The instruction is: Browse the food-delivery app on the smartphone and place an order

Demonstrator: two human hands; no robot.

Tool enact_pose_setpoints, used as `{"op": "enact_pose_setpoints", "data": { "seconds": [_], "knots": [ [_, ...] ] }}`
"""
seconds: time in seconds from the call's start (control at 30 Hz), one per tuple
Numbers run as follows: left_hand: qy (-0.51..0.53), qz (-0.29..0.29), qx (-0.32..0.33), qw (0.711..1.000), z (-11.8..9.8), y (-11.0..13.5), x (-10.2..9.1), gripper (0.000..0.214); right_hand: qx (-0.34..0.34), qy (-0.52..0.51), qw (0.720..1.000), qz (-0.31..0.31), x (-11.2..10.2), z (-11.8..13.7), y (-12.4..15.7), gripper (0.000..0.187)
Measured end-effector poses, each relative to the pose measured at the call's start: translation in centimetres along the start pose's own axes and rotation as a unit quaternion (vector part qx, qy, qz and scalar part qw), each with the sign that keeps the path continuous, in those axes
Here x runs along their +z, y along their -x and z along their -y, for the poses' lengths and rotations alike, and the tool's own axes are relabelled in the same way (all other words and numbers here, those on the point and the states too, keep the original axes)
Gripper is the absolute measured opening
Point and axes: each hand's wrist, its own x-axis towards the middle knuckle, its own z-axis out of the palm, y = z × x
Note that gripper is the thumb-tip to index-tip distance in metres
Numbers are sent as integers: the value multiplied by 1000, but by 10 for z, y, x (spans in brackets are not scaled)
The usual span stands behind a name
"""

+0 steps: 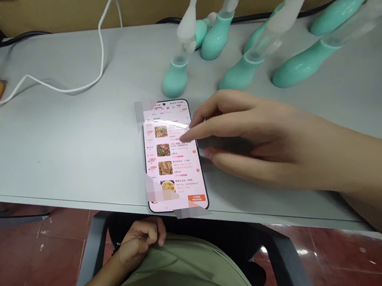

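Right of centre, the right hand point(268, 134), fingers apart, reaches over the phone point(179, 163); lower middle, the left hand point(139, 240) curls closed.

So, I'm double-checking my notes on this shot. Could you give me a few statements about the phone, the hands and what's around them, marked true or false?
1. The phone lies face up on the table. True.
2. The right hand reaches over the phone's right edge. True.
3. The left hand grips the phone. False: it is curled by the green shirt.
4. The white cable lies left of the phone. True.
5. The teal bulbs sit nearer the person than the phone. False: they are beyond it.
6. The phone's screen is dark. False: it is lit.
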Motion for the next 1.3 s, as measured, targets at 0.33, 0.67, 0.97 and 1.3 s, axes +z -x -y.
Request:
{"op": "enact_pose_setpoints", "data": {
  "seconds": [0.33, 0.67, 0.97, 1.3],
  "knots": [
    [-16, 9, -6, 1000, 0, 0, 0, 45, -7, 12, 1000, -1, 0, -2, 0, 38],
    [-20, 1, -16, 1000, -2, -1, 1, 54, 0, 3, 1000, 0, 0, -1, 0, 38],
    [-14, 2, -10, 1000, -4, -2, 5, 56, -38, 1, 999, 9, -1, -2, -1, 31],
    [-19, -4, -12, 1000, -6, -3, 7, 48, -3, 12, 1000, 2, 0, -3, 1, 37]
  ]
}}
